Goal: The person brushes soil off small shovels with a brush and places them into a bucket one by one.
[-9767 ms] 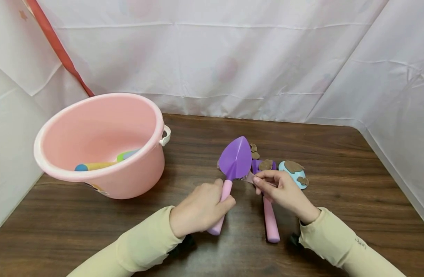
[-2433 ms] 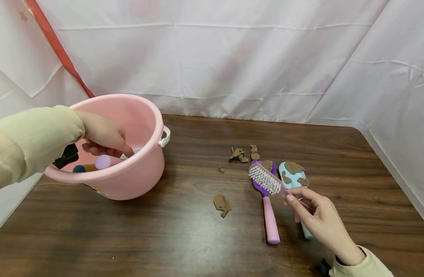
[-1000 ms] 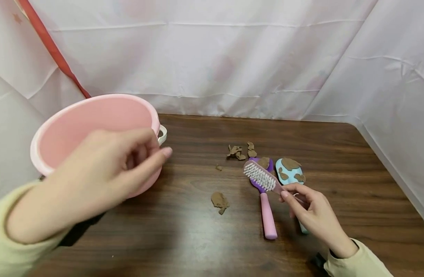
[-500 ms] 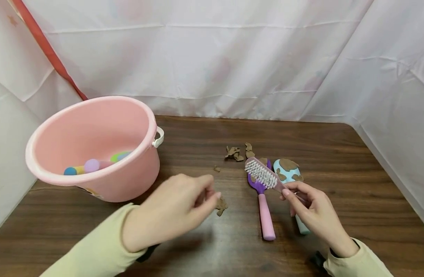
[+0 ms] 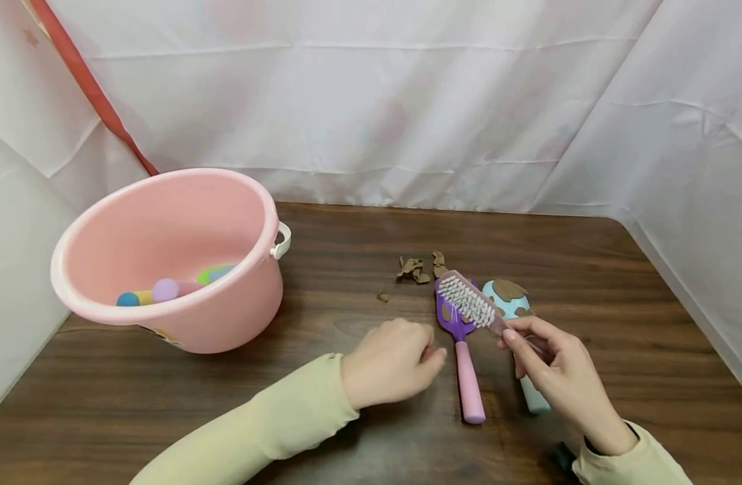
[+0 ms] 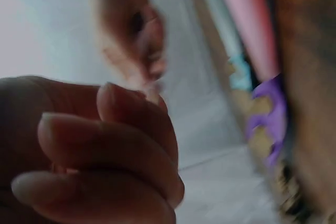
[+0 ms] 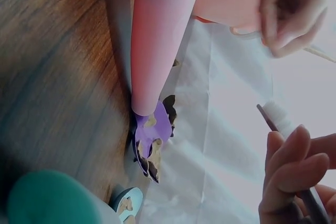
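Note:
My right hand [image 5: 561, 374] pinches the handle of a small pinkish brush [image 5: 468, 300], its white bristles facing left. The brush overlaps the head of a toy shovel [image 5: 470, 384], purple with a pink handle and patches of brown clay. Just left of that handle is my left hand [image 5: 391, 364], fingers loosely curled and holding nothing; its curled fingers [image 6: 121, 150] fill much of the left wrist view. A light blue shovel [image 5: 507, 306], also smeared with clay, lies partly behind my right hand. In the right wrist view the purple shovel head [image 7: 157, 124] shows clay stuck on it.
A pink bucket [image 5: 249, 296] with a white handle stands at the left, several toy tools inside, one with a lilac handle end [image 5: 166, 290]. Clay scraps [image 5: 413, 269] lie behind the shovels, with a small crumb [image 5: 383, 296] nearer. White curtain [image 5: 371, 114] surrounds the table.
The purple trowel, held by my left hand earliest, is gone from it. My left hand has left the bucket and moved right to the pink handle, now covering a clay piece. The brush stays in my right hand.

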`<state>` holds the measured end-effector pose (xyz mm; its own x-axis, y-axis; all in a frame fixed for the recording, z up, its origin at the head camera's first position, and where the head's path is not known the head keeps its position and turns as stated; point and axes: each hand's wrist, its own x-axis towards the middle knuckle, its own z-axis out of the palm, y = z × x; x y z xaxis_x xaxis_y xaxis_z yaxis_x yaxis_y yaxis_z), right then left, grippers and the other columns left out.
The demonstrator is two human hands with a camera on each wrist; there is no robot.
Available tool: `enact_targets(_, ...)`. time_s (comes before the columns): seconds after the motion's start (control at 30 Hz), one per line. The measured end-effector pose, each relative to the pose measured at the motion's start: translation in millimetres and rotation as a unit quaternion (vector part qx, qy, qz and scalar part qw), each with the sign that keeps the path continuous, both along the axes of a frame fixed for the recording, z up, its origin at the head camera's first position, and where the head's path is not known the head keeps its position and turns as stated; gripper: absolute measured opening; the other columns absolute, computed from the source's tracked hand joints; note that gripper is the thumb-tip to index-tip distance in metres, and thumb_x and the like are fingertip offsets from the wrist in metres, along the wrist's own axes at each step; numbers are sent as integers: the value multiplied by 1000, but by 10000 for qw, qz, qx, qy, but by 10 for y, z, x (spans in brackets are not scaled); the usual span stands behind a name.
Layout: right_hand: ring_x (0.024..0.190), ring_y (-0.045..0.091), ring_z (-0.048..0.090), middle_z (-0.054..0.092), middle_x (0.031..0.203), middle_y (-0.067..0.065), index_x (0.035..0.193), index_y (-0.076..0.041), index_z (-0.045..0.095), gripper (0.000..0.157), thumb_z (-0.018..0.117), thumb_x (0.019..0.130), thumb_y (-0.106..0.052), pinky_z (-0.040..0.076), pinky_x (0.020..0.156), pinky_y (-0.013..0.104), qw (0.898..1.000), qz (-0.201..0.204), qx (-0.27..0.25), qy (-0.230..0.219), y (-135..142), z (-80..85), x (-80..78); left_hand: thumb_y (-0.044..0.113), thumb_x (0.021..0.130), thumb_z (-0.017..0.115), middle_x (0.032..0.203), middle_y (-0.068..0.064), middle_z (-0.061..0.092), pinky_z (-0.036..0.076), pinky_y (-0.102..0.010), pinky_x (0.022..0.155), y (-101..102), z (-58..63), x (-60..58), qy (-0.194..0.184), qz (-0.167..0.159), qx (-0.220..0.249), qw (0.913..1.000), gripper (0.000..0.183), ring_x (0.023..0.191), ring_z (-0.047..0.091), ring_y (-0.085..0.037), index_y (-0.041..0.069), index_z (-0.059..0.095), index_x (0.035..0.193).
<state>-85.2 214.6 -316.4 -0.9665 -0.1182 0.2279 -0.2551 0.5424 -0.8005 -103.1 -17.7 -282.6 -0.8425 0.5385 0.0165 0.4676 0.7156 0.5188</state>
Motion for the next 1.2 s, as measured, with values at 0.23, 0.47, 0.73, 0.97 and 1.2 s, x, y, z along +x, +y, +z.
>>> enact_targets(0.23,43,11,47,58,59,-4,99,-7,65,10,58,94,-11,33,37,25,9999,-141,-83,-4,27,17,-33,37,97,46,51,3,39,35,-27,39,323,-227,-130,-677,378,-603,9952,51,45,42,-12,17,37,52)
enact_targets(0.47,46,12,51,64,70,-12,98,-5,65,9,58,94,-8,34,39,25,9994,-266,-166,131,60,10,-8,50,95,45,63,-1,56,43,-31,52,567,-416,-230,-1001,531,-1247,9857,53,61,56,-15,17,51,55)
enact_targets(0.73,46,10,52,62,66,-8,100,-3,64,11,56,95,-9,39,38,24,9985,-486,-256,48,172,-4,-26,52,90,53,78,-3,69,48,-32,57,694,-455,-229,-892,504,-1581,9821,46,69,64,-19,17,65,61)
enact_targets(0.97,49,11,54,65,78,-18,105,-1,63,15,55,96,-10,42,40,23,9977,-633,-236,-21,284,-51,-59,41,91,54,78,-4,68,49,-34,56,722,-469,-229,-832,525,-1599,9822,43,70,65,-21,15,59,57)
enact_targets(1.2,47,11,52,65,77,-17,103,1,62,14,56,95,-10,40,40,23,9969,-744,-258,30,353,-87,-85,37,87,57,72,-3,64,47,-33,54,756,-504,-241,-760,584,-1556,9832,37,64,61,-18,15,57,57)
